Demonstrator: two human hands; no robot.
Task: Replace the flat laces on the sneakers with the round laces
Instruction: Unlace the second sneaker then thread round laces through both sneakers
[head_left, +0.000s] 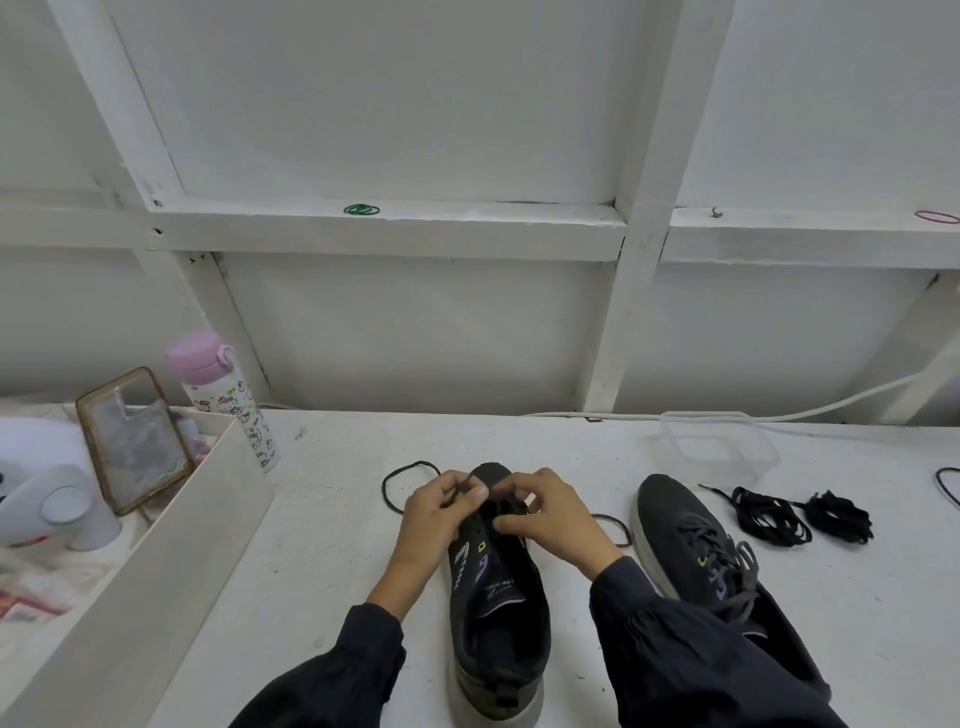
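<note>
**Round lace goes into the first sneaker**

Head view: a person in dark sleeves works at a white table (337, 519). The sneaker (498, 603) stands on its sole between both forearms, toe pointing away. The left hand (441, 512) pinches the round lace (384, 491) between thumb and curled fingers, just over the toe-end eyelets. The right hand (545, 519), fingers likewise curled, pinches the sneaker at its eyelet row. Whether the lace also sits between those fingertips is hidden. The lace's slack loops out on the table to either side of the toe.

Just to the right, the second sneaker (701, 551) carries grey laces, not yet swapped. Beyond it lie two bundles of black laces (774, 517), apparently flat, near a clear tub (719, 441). A pink-capped bottle (223, 395) stands at far left.

The round lace looks thin, light and limp. It would likely flop or slide back out of an eyelet unless held close to its stiffer tip, which is the place to grip for threading. The sneaker seems soft-sided yet steady on its sole. It is best held at the eyelet flap, beside the hole being fed.
</note>
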